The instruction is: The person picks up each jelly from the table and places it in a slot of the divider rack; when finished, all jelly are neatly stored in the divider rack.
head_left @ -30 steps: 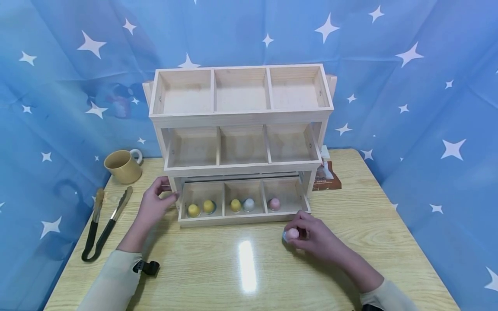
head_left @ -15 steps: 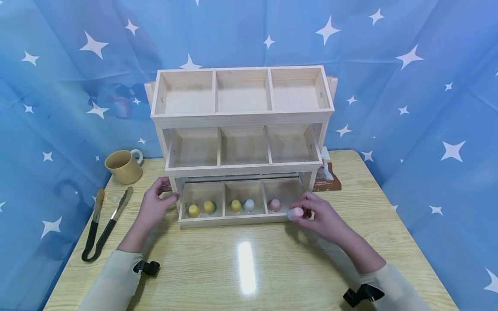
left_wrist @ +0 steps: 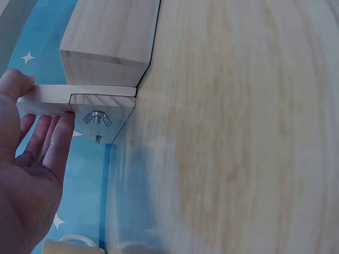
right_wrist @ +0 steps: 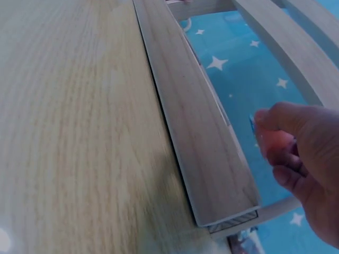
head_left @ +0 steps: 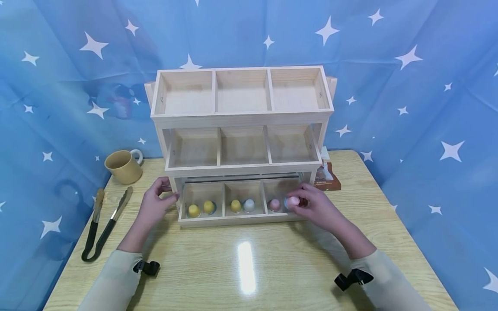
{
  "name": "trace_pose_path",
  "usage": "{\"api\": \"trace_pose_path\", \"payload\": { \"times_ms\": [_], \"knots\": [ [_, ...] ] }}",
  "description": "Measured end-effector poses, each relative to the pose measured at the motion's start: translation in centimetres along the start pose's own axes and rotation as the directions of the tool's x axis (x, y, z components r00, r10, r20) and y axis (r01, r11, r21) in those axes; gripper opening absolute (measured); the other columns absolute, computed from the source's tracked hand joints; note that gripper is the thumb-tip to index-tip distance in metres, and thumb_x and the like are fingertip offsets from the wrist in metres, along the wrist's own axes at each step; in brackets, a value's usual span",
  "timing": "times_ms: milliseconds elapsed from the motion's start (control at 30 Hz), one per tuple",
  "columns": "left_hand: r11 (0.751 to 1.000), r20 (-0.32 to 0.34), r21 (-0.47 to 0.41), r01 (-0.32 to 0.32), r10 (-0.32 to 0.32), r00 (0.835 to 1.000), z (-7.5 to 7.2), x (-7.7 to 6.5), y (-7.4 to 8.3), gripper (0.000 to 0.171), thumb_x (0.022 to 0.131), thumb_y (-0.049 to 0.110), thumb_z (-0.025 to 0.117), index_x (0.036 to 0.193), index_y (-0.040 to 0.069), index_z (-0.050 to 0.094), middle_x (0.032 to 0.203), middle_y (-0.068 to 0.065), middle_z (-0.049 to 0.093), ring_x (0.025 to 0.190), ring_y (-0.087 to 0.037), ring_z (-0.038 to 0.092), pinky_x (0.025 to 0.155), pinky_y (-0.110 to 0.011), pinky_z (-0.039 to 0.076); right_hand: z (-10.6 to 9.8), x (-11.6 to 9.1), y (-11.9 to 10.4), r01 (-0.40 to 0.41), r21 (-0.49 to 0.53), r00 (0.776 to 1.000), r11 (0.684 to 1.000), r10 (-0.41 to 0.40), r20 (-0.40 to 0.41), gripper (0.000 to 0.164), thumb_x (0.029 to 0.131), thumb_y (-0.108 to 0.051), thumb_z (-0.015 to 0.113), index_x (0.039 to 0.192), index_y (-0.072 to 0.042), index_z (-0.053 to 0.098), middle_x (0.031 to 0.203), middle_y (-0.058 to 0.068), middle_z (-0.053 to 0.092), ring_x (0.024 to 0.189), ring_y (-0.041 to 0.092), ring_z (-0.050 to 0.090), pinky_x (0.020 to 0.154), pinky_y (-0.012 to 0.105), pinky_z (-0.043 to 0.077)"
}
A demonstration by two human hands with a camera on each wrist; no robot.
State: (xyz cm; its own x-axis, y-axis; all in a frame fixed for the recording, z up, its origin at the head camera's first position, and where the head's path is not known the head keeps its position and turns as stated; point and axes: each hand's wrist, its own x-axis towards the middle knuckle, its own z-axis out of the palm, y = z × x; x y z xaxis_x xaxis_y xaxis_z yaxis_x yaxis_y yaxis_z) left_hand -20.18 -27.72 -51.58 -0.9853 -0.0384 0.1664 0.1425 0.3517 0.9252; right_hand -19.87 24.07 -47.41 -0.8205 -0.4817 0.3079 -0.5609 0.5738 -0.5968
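My right hand (head_left: 320, 210) pinches a small pink ball-like capsule (head_left: 293, 201) with a bluish edge, over the right compartment of the rack's bottom tray (head_left: 233, 221). In the right wrist view the capsule (right_wrist: 274, 142) is partly hidden by the fingers. My left hand (head_left: 153, 205) grips the left upright of the three-tier wooden rack (head_left: 241, 119); the left wrist view shows the thumb on one side of the wood and the fingers on the other. Another pink capsule (head_left: 274, 205) lies in that right compartment. Yellow (head_left: 235, 205) and pale blue (head_left: 249, 205) ones share the middle, and two yellow capsules (head_left: 209, 207) the left.
A tan mug (head_left: 123, 167) stands at the back left of the table (head_left: 194, 268). Black-handled tongs (head_left: 105, 235) lie in front of it. Behind the rack's right side is a brown packet (head_left: 328, 183). A blue star-patterned curtain (head_left: 428, 108) hangs behind and beside the table.
My right hand has lifted the pink capsule from in front of the rack, over the tray's front edge, into the right compartment's area. My left hand has stayed on the upright.
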Motion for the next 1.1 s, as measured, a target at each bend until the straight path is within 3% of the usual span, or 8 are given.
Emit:
{"api": "trace_pose_path", "payload": {
  "times_ms": [267, 500, 733, 1100],
  "knots": [
    [1.000, 0.003, -0.004, -0.010, 0.010, 1.000, 0.1, 0.1, 0.1, 0.046, 0.101, 0.004, 0.079, 0.144, -0.001, 0.062, 0.134, -0.024, 0.068, 0.111, -0.010, 0.063, 0.115, -0.061, 0.041, 0.4, 0.7, 0.2, -0.076, -0.066, 0.997, 0.995, 0.075, -0.007, 0.017, 0.097, -0.010, 0.087, 0.113, -0.009, 0.081, 0.105, 0.002, 0.071, 0.088, 0.017, 0.063, 0.074, 0.034, 0.056],
    [1.000, 0.006, -0.004, -0.022, 0.022, 1.000, 0.0, -0.1, 0.4, 0.047, 0.101, 0.004, 0.079, 0.143, -0.001, 0.061, 0.133, -0.023, 0.069, 0.111, -0.011, 0.063, 0.115, -0.063, 0.040, 0.8, 0.9, 0.5, -0.070, -0.132, 0.998, 0.989, 0.070, 0.002, 0.017, 0.096, -0.010, 0.088, 0.113, -0.008, 0.083, 0.108, 0.006, 0.074, 0.093, 0.020, 0.066, 0.077, 0.038, 0.057],
    [1.000, 0.007, -0.003, -0.025, 0.025, 1.000, 0.0, -0.1, 0.3, 0.047, 0.101, 0.004, 0.078, 0.144, -0.002, 0.061, 0.134, -0.024, 0.068, 0.110, -0.009, 0.062, 0.116, -0.065, 0.040, 0.9, 1.0, 0.4, -0.044, -0.161, 0.999, 0.986, 0.048, 0.025, 0.016, 0.097, -0.009, 0.087, 0.112, -0.008, 0.084, 0.113, 0.009, 0.077, 0.105, 0.030, 0.070, 0.084, 0.047, 0.060],
    [1.000, 0.013, -0.005, -0.024, 0.024, 1.000, 0.0, -0.2, 0.3, 0.046, 0.101, 0.005, 0.078, 0.144, -0.001, 0.061, 0.134, -0.023, 0.068, 0.111, -0.008, 0.063, 0.115, -0.063, 0.040, 1.4, 1.2, 0.8, -0.057, -0.230, 0.996, 0.971, 0.072, 0.057, 0.020, 0.094, -0.004, 0.087, 0.113, -0.004, 0.083, 0.112, 0.010, 0.074, 0.097, 0.025, 0.068, 0.080, 0.044, 0.059]
  ]
}}
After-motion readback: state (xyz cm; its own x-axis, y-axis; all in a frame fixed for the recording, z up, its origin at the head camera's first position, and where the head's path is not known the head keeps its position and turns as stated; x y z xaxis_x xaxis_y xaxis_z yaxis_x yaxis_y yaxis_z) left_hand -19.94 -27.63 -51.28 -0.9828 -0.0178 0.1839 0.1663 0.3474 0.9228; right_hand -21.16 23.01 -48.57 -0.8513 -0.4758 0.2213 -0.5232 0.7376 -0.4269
